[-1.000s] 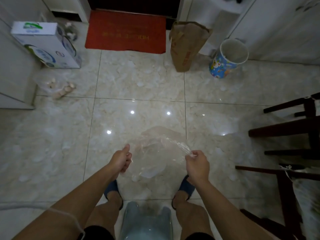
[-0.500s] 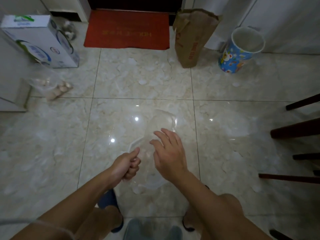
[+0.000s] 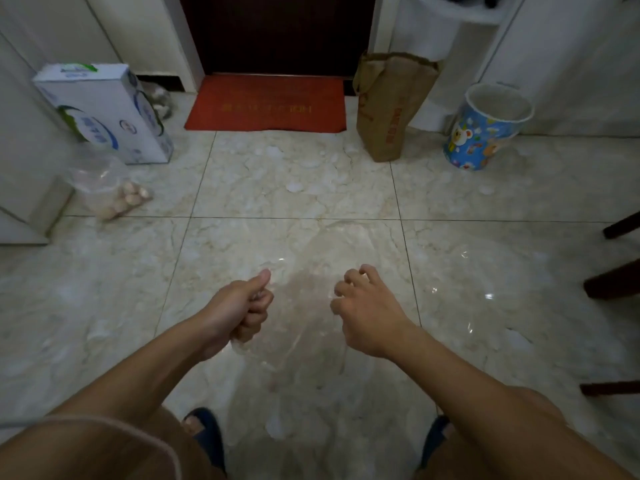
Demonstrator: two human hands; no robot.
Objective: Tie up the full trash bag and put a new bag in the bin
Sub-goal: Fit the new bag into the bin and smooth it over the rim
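Observation:
A clear plastic bag [image 3: 304,306] hangs open between my two hands above the marble floor. My left hand [image 3: 246,306] grips its left rim in a fist with the thumb up. My right hand [image 3: 363,306] has its fingers curled over the right rim, knuckles up; the film there is too faint to make out the grip. The blue cartoon-print bin [image 3: 485,129] stands far right by the white wall, tilted, with nothing in it. A tied clear bag with light lumps [image 3: 110,192] lies on the floor at the left.
A brown paper bag [image 3: 391,105] stands left of the bin. A white and blue carton [image 3: 104,112] sits at the far left, a red doormat [image 3: 266,105] before the dark door. Dark chair legs [image 3: 616,282] jut in at the right. My slippered feet [image 3: 204,434] are below.
My right hand has moved from the middle of the bag out to its right rim and curled its fingers. The hands spread apart. The view has tilted up.

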